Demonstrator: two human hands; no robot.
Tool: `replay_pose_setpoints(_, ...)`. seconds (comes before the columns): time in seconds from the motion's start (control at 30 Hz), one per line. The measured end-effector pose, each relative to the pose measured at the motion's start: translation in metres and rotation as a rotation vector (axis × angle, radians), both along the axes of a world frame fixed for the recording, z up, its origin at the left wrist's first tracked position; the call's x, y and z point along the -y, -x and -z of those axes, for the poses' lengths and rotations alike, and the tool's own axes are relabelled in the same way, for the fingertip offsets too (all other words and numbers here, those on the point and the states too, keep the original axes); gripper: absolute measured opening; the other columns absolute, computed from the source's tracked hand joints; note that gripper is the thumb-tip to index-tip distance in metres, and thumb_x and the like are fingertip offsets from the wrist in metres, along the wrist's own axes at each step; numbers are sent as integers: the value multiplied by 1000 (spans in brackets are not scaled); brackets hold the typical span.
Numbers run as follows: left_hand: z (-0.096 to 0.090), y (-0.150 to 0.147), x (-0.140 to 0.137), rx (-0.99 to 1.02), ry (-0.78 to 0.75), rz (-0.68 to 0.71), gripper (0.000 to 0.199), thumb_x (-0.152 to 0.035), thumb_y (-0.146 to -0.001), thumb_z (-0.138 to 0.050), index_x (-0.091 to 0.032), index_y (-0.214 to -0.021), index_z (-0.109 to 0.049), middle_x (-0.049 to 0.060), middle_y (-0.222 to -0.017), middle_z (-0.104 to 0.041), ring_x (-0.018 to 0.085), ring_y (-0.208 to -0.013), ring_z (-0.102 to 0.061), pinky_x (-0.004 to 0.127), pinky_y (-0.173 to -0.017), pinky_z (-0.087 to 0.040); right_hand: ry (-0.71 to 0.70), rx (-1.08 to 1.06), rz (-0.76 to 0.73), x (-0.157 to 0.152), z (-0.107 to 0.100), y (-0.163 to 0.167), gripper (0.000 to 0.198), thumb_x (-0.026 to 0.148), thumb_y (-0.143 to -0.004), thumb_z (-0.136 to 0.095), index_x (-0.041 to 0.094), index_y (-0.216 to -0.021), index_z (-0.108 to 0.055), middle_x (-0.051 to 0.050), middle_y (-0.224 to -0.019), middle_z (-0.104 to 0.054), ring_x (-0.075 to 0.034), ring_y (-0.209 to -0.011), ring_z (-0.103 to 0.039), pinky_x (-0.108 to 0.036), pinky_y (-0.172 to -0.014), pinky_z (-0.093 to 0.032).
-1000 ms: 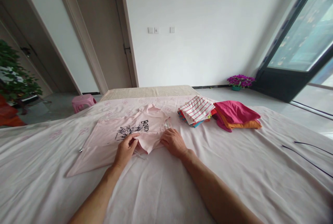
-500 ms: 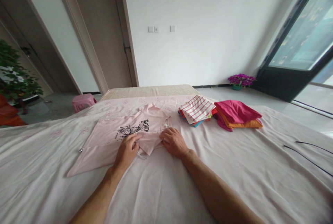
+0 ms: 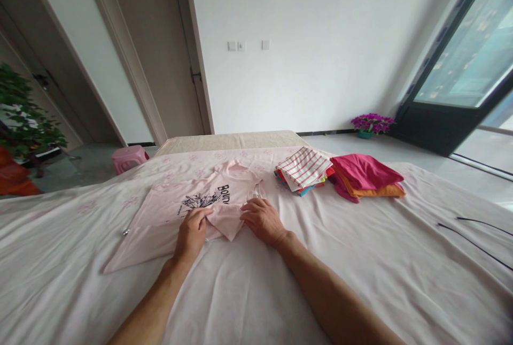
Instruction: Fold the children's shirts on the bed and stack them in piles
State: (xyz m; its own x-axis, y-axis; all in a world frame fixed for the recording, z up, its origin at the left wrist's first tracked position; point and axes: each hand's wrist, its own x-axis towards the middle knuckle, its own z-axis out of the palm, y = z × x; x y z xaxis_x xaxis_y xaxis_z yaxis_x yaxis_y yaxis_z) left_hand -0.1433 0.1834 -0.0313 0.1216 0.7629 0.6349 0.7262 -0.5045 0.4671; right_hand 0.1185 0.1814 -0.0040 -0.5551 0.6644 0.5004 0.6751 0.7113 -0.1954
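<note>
A pale pink T-shirt (image 3: 160,211) with a black print and lettering lies spread on the bed sheet, its collar toward the far side. At its near edge, my left hand (image 3: 193,231) is closed on the fabric beside the print, with the thumb and index finger at a folded flap. My right hand (image 3: 262,221) has its fingers bent over the other end of that flap, close to the neck label side. Between both hands the sleeve part hangs as a small pointed corner. The undersides of the fingers are hidden.
Right of the shirt are a folded pile topped with a striped cloth (image 3: 304,167) and a pile of magenta and orange garments (image 3: 366,174). Black cords (image 3: 475,246) lie at the right. A pink stool (image 3: 130,159) and potted purple flowers (image 3: 372,123) stand on the floor.
My right hand has shifted slightly left along the flap. My left hand's fingers have drawn in a little, and the flap between the hands lies somewhat flatter.
</note>
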Motion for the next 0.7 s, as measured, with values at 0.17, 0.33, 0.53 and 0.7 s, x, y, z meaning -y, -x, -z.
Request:
replay_pose_setpoints(0.17, -6, -3, 6, -97, 1, 39, 42, 0, -79, -44, -19, -109, -66, 7, -107, -64, 21, -105, -59, 37, -97, -48, 20, -130, 7, -1, 0, -2, 17, 18, -91, -55, 21, -104, -66, -7, -110, -70, -22, -112, -55, -36, -96, -39)
replay_pose_setpoints(0.33, -19, -13, 18, -235, -1, 43, 30, -7, -80, -56, -20, -104, -68, 8, -100, -61, 24, -101, -56, 39, -91, -49, 91, -134, 46, 0, -3, -2, 15, 22, -96, -50, 19, -99, -64, -6, -91, -70, -20, -89, -61, -32, -86, -42)
replay_pose_setpoints(0.53, -33, -27, 27, -340, -51, -7, 12, -16, -80, -64, -21, -90, -67, 8, -99, -63, 26, -100, -54, 40, -89, -46, 160, -199, 80, -2, -1, 0, 14, 22, -95, -51, 20, -98, -65, -4, -89, -71, -17, -85, -64, -28, -82, -42)
replay_pose_setpoints(0.7, -36, -30, 28, -374, -50, -31, 9, -17, -85, -56, -21, -87, -64, 6, -92, -68, 24, -95, -59, 38, -87, -44, 159, -252, 101, -8, 3, -5, 22, 16, -88, -53, 21, -105, -66, -3, -90, -72, -17, -83, -65, -29, -84, -43)
